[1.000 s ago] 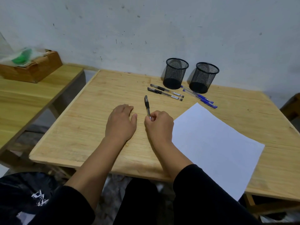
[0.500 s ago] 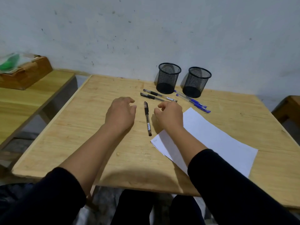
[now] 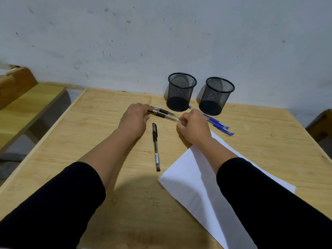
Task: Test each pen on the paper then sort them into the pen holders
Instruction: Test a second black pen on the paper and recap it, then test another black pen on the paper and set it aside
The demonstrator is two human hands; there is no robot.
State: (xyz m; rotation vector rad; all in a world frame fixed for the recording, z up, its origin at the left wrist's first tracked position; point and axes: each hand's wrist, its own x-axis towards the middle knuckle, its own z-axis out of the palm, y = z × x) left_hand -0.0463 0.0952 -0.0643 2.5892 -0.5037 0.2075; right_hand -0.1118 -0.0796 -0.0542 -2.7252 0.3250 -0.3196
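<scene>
Two black mesh pen holders, a left holder [image 3: 181, 90] and a right holder [image 3: 217, 95], stand at the back of the wooden table [image 3: 100, 137]. My left hand [image 3: 134, 119] pinches the cap end of a black pen [image 3: 166, 116], and my right hand [image 3: 194, 129] pinches its other end. A second black pen [image 3: 162, 110] lies just behind it. Another black pen [image 3: 155, 146] lies alone on the table between my forearms. Two blue pens [image 3: 218, 124] lie to the right, in front of the holders. A white paper [image 3: 194, 177] lies under my right forearm.
A lower wooden bench [image 3: 27, 105] stands to the left with a wooden box [image 3: 12, 81] on it. A grey wall rises right behind the holders. A wooden chair edge [image 3: 321, 123] shows at the far right.
Both hands have moved away from the lone black pen, back toward the holders, and have taken hold of the ends of another black pen. The camera has come closer.
</scene>
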